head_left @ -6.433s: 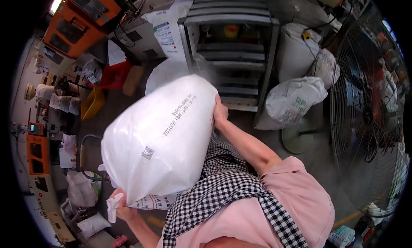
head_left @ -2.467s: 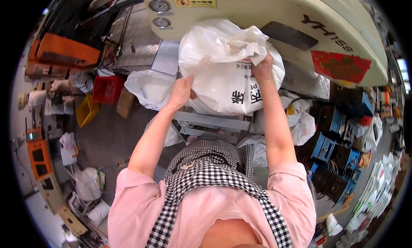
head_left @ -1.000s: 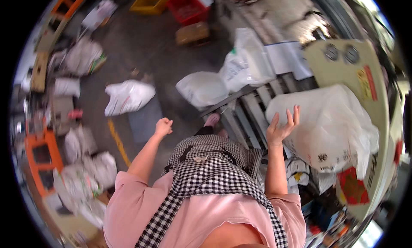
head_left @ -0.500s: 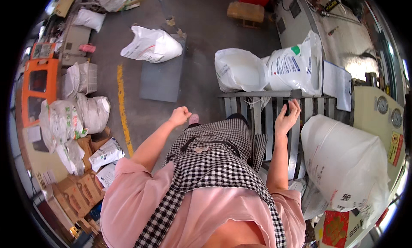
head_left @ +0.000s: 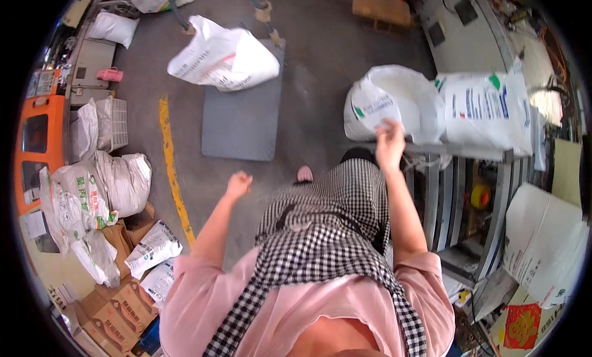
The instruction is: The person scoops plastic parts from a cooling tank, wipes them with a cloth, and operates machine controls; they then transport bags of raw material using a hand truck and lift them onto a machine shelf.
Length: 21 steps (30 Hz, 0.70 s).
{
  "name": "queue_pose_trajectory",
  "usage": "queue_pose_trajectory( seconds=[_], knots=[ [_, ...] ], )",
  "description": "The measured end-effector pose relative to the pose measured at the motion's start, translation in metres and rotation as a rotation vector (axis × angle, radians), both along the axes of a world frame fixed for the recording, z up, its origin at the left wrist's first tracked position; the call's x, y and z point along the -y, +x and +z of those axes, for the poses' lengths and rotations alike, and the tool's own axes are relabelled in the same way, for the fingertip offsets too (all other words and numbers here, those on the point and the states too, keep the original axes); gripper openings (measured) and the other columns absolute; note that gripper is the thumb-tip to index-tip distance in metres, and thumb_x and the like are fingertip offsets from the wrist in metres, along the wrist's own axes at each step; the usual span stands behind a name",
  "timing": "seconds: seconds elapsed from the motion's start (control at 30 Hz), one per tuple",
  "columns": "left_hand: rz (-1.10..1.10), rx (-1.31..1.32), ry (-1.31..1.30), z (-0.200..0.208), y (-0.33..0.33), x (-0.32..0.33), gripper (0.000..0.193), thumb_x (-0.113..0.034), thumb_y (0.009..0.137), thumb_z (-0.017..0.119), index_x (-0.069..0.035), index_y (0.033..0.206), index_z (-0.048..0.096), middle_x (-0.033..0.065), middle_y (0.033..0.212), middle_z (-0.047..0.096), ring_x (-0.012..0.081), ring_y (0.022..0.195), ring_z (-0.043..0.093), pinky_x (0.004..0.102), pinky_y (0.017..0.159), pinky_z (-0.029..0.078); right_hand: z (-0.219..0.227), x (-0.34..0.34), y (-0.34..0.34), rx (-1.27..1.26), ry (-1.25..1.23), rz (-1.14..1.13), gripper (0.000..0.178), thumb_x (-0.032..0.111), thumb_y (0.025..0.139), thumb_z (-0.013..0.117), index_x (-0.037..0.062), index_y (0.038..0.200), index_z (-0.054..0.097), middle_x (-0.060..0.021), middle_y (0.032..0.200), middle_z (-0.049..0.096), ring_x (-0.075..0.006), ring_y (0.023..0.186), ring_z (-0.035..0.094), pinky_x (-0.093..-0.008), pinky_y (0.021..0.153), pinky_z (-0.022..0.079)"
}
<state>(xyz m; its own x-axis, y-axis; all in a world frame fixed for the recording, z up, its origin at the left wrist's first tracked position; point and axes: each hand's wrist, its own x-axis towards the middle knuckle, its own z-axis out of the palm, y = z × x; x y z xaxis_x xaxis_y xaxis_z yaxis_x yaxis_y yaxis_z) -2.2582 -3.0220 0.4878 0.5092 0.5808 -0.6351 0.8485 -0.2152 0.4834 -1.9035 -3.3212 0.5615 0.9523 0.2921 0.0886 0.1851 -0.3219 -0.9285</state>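
My left hand (head_left: 239,184) hangs over the floor to the left of my checked apron, its fingers curled into a loose fist with nothing visible in it. In front of an open-topped white sack (head_left: 373,101) hovers my right hand (head_left: 390,144), fingers loosely bent and apart. Whether its fingertips touch that sack, I cannot tell. Against the sack's right side stands another white sack (head_left: 478,104) with blue and green print. Both rest on a metal rack (head_left: 453,148). Farther off to the left, a white sack (head_left: 225,58) sits on a grey platform (head_left: 240,125).
A yellow floor line (head_left: 172,172) runs along my left. Beyond it are piled sacks (head_left: 126,181), cardboard boxes (head_left: 117,320) and an orange machine (head_left: 37,153). On my right, a large white bag (head_left: 542,246) lies beside the rack. A brown block (head_left: 382,10) is far ahead.
My view and body have shifted, so the rack sits farther right. My right hand has come from above the rack slats to the front of the open sack. The left stays curled.
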Motion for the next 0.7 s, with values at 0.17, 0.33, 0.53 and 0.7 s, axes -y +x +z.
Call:
queue_pose_trajectory(
  seconds=[0.17, 0.33, 0.53, 0.7],
  knots=[
    [0.438, -0.220, -0.092, -0.001, -0.070, -0.062, 0.025, -0.024, 0.082, 0.061, 0.000, 0.085, 0.055, 0.0101, 0.066, 0.058, 0.0197, 0.053, 0.060, 0.0330, 0.051, 0.051, 0.007, -0.106, -0.005, -0.228, -0.109, 0.309, 0.033, 0.014, 0.082, 0.061, -0.0015, 0.108, 0.047, -0.0143, 0.089, 0.061, -0.0183, 0.076, 0.062, -0.0296, 0.065, 0.050],
    [0.935, -0.072, -0.300, -0.002, -0.050, -0.118, 0.044, -0.031, 0.085, 0.057, 0.005, 0.108, 0.044, 0.0196, 0.091, 0.055, 0.0298, 0.069, 0.062, 0.0390, 0.055, 0.054, -0.015, -0.192, 0.038, -0.489, -0.209, 0.435, 0.039, 0.021, 0.081, 0.063, -0.0032, 0.106, 0.047, -0.0146, 0.095, 0.061, -0.0166, 0.074, 0.063, -0.0284, 0.062, 0.050],
    [1.255, 0.148, -0.405, 0.043, 0.037, -0.237, 0.074, -0.046, 0.084, 0.054, 0.011, 0.123, 0.029, 0.0305, 0.115, 0.040, 0.0393, 0.086, 0.057, 0.0441, 0.070, 0.054, -0.027, -0.319, 0.101, -1.030, -0.157, 0.564, 0.055, 0.037, 0.085, 0.058, -0.0052, 0.115, 0.040, -0.0210, 0.102, 0.054, -0.0264, 0.085, 0.061, -0.0352, 0.072, 0.052],
    [1.382, 0.299, -0.557, 0.059, 0.095, -0.344, 0.080, -0.049, 0.083, 0.053, 0.012, 0.126, 0.025, 0.0333, 0.122, 0.035, 0.0417, 0.095, 0.054, 0.0466, 0.077, 0.051, -0.044, -0.445, 0.132, -1.425, -0.068, 0.604, 0.073, 0.042, 0.083, 0.058, -0.0114, 0.123, 0.028, -0.0306, 0.115, 0.044, -0.0374, 0.101, 0.054, -0.0427, 0.082, 0.049]
  ],
)
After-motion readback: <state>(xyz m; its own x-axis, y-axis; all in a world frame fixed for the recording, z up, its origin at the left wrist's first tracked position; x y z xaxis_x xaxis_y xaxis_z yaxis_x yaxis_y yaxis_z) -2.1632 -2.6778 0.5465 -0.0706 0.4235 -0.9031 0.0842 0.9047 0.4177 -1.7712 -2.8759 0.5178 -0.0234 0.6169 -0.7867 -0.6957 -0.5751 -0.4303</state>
